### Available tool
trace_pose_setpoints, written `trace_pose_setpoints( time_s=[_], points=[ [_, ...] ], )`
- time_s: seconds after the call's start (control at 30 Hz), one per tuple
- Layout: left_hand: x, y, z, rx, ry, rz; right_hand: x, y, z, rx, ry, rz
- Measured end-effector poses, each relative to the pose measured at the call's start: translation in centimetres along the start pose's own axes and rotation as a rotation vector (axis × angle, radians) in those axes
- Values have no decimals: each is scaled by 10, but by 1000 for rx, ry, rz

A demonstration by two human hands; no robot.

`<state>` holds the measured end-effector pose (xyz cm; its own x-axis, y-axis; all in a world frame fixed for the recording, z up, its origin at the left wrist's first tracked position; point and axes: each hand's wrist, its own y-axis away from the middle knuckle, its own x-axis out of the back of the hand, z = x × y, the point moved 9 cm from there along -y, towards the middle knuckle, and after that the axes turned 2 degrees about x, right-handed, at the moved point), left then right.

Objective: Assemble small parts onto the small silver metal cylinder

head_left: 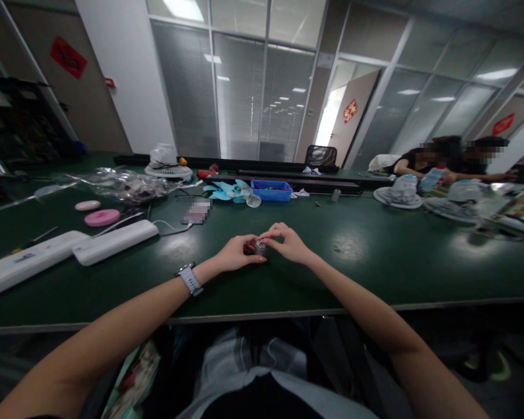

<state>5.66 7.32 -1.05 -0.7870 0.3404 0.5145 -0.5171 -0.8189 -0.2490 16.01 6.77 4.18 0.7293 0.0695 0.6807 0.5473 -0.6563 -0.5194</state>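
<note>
A small silver metal cylinder (261,249) stands on or just above the green table in front of me; whether it touches the top I cannot tell. My left hand (239,253), with a watch on its wrist, grips the cylinder's side between thumb and fingers. From the right, my right hand (290,243) reaches over it, thumb and forefinger pinched together at its upper rim. Anything between those fingertips is too small to make out.
Two white power strips (117,241) and pink discs (102,217) lie left. Beyond my hands are a phone (197,210) on a cable, light-blue fan blades (229,191), a blue bin (271,194) and another small cylinder (336,195). White fan grilles (397,198) and co-workers (445,160) are at right.
</note>
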Motion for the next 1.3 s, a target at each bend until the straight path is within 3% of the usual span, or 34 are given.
trace_pose_setpoints(
  time_s=[0.27,0.83,1.03,1.3],
  points=[
    [0,0,0,2,-17,-4,-3,2,7,-9,25,-16],
    [1,0,-2,27,8,0,10,5,17,-102,-45,197],
    [-1,0,-2,18,28,-12,2,4,10,-45,-72,93],
    [-2,-1,-3,14,28,-23,10,5,15,-117,-76,175]
  ],
)
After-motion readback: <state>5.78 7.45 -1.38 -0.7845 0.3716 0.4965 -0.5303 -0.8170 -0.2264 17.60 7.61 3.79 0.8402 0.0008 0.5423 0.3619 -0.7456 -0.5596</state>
